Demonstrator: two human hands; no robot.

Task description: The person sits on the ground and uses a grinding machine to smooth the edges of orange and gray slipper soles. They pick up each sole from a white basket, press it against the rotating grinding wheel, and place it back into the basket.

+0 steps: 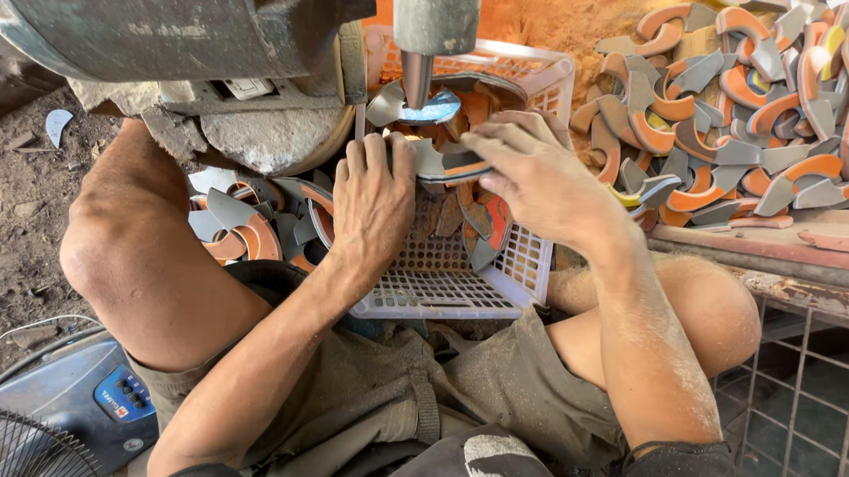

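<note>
I hold a curved grey-and-orange blade piece [451, 162] under the machine's tapered spindle [417, 76], left hand [374, 201] and right hand [539, 181] fingers closed on it above the white basket [442, 286]. Finished-looking pieces [246, 225] lie left; a large pile [749, 118] remains on the worktop.

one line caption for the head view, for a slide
Seated worker's left hand and right hand hold a curved metal blade under a press punch, above a white plastic basket.

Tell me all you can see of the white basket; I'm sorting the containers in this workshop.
The white basket is a shallow plastic crate with a perforated floor and latticed walls, dusty and worn. It sits between the person's knees under a grey press tip. Curved grey and orange metal pieces lie inside. The left hand and right hand reach into it.
</note>
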